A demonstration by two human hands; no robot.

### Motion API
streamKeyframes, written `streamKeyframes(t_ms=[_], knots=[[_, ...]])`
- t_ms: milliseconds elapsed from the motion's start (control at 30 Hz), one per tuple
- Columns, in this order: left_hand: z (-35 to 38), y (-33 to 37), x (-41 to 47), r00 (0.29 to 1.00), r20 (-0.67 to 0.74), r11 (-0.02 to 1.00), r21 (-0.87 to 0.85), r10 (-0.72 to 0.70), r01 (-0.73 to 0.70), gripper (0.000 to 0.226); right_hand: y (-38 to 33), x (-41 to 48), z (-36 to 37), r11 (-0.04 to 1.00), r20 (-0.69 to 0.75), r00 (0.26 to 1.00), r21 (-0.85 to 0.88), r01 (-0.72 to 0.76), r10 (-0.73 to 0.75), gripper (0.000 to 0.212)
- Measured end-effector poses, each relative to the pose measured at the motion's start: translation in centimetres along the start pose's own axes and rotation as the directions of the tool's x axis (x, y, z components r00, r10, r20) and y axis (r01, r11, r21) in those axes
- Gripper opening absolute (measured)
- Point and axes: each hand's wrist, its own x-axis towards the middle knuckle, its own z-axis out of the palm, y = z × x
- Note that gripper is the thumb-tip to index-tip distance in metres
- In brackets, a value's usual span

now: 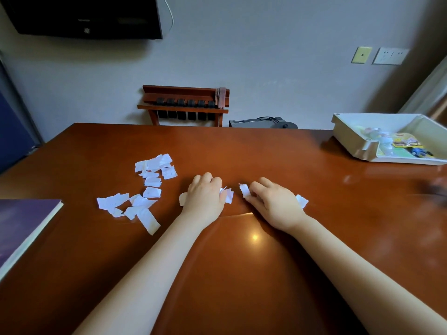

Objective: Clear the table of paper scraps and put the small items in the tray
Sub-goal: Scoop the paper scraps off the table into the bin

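Your left hand and right hand each curl fingers round torn white paper scraps to clear the glossy brown desk

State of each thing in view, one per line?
left hand, curled round gathered scraps
right hand, pinching single scrap
loose paper scraps, scattered on table, left of hands
tray, far right, holding small items
book, closed, left edge

Open polished brown wooden surface between scattered white torn paper scraps and cream plastic tray; purple book blocks the left edge.
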Motion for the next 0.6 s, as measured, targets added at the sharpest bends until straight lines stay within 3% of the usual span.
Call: streamKeyframes(t_ms=[67,167,233,367,467,600], knots=[[-1.1,1.1,-1.1,0.998,-0.029,0.997,-0.044,-0.061,0.06,0.044,-0.4,-0.1,-0.3,0.999,0.019,0.999,-0.039,-0.035,0.036,0.029],[0.1,-1.5,1.2,0.994,-0.086,0.998,-0.027,0.062,-0.064,0.033,-0.8,0.0,-0.8,0.999,-0.015,0.999,-0.03,-0.046,0.045,0.026],[0.8,-3.5,2.7,0.995,-0.096,0.988,-0.151,-0.043,0.028,0.032,-1.3,0.3,-1.4,0.997,-0.098,0.995,0.073,-0.027,0.034,0.025],[0.7,-2.3,1.7,0.927,-0.339,0.945,-0.22,0.16,-0.243,0.013,-1.8,1.1,-3.4,0.946,-0.207,0.975,0.323,-0.011,0.082,0.032],[-0.3,-1.4,0.9,0.867,-0.478,0.882,-0.336,0.142,-0.33,0.021,-2.1,0.9,-4.8,0.893,-0.247,0.958,0.449,-0.021,0.146,0.04],[-1.3,-0.6,0.5,0.845,-0.524,0.825,-0.429,0.104,-0.367,0.033,-2.7,-0.3,-6.7,0.845,-0.276,0.943,0.535,-0.011,0.187,0.035]])
